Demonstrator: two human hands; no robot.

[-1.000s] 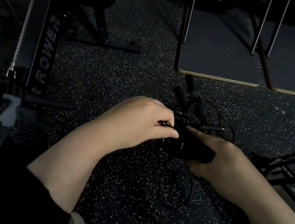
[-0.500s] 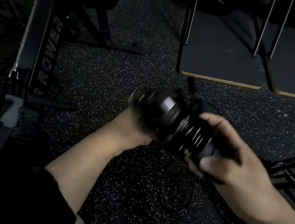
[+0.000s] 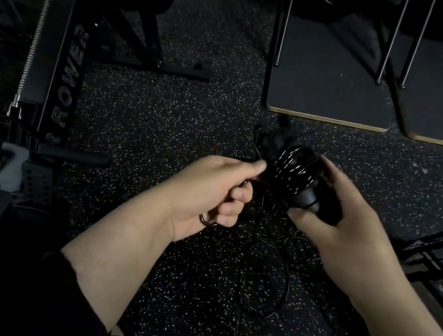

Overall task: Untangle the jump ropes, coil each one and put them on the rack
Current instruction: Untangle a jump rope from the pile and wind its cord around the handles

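The jump ropes (image 3: 294,168) are a black tangled bundle lifted above the floor (image 3: 161,133), with loose loops hanging down under it. My right hand (image 3: 344,219) grips the bundle and my left hand (image 3: 216,190) is closed around a strand beside it, so I judge I am untangling and must next pull one rope free. A second ago the bundle lay on the floor under both hands.

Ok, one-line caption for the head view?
Both hands, left hand and right hand, grip a tangled bundle of black jump ropes above the speckled floor.
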